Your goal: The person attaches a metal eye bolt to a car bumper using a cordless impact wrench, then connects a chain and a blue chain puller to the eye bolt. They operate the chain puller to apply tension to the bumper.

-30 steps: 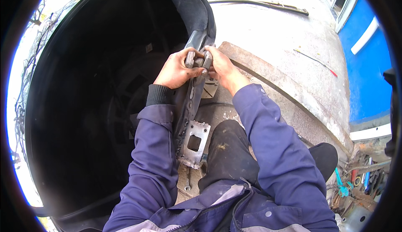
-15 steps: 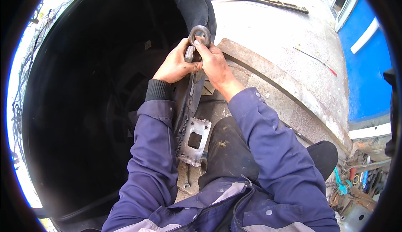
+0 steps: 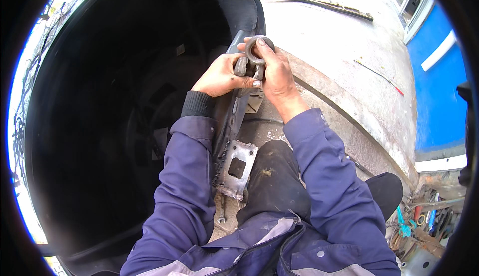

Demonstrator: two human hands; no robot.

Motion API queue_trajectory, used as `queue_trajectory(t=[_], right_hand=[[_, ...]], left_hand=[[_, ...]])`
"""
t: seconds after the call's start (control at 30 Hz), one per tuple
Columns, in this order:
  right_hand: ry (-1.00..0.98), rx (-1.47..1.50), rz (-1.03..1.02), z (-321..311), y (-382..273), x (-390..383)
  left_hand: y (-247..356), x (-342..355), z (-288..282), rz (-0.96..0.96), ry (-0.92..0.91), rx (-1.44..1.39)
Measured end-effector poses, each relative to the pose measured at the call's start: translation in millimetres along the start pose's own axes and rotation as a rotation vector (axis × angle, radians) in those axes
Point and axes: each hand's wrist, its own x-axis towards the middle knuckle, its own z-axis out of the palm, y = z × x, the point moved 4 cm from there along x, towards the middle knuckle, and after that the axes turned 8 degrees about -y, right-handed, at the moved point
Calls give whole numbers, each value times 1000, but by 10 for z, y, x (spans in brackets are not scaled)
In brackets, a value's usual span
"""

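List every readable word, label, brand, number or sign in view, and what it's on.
None readable.
Small pale patch inside the black shell: too small to tell whether it carries print.
Metal ring in the right hand: no lettering visible.
Plate with the cut-out: none visible.
Blue wall panel: none visible.

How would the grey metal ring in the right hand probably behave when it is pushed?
The metal ring is probably stiff and heavy for its size, since it looks thick and solid. Its round outline may let it roll on edge, unless something hidden holds it.
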Motion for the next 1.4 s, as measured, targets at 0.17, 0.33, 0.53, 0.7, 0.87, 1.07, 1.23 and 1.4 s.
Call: queue_trajectory(t=[0.17, 0.33, 0.53, 0.7, 0.87, 1.07, 1.23, 1.4], right_hand=[[-76, -237, -103, 64, -90, -117], [-144, -282, -37, 46, -117, -229], [-92, -515, 99, -50, -144, -436], [-42, -753, 333, -13, -190, -426], [31, -953, 345, 155, -304, -377], [60, -902, 364, 181, -268, -397], [50, -915, 237, 123, -245, -374], [-91, -1002, 358, 25, -272, -330]], left_hand=[[35, 10, -15, 87, 71, 9], [95, 3, 18, 69, 31, 35], [269, 17, 151, 82, -54, -14], [325, -1, 186, 59, -11, 49], [315, 8, 113, 18, 82, 300], [325, -142, 163, -35, 276, 536], [288, -291, 390, -3, 440, 672], [223, -269, 506, 88, 457, 730]])
